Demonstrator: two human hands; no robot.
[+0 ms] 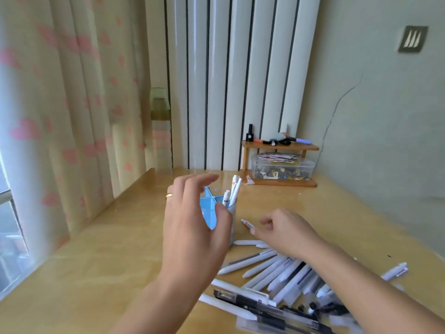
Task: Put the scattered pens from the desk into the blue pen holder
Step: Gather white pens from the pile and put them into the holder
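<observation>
The left hand [192,220] hovers at the blue pen holder [216,213], fingers spread wide and thumb near its front wall, gripping nothing. The right hand [286,231] pinches one pen [248,225] just right of the holder. Most pens [277,273] lie heaped below that pinch. Three pens [232,191] lean in the holder; a careless insertion could knock the unheld holder over.

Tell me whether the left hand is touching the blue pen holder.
Cannot tell: in the head view the left hand overlaps the blue pen holder, hiding any contact.
</observation>
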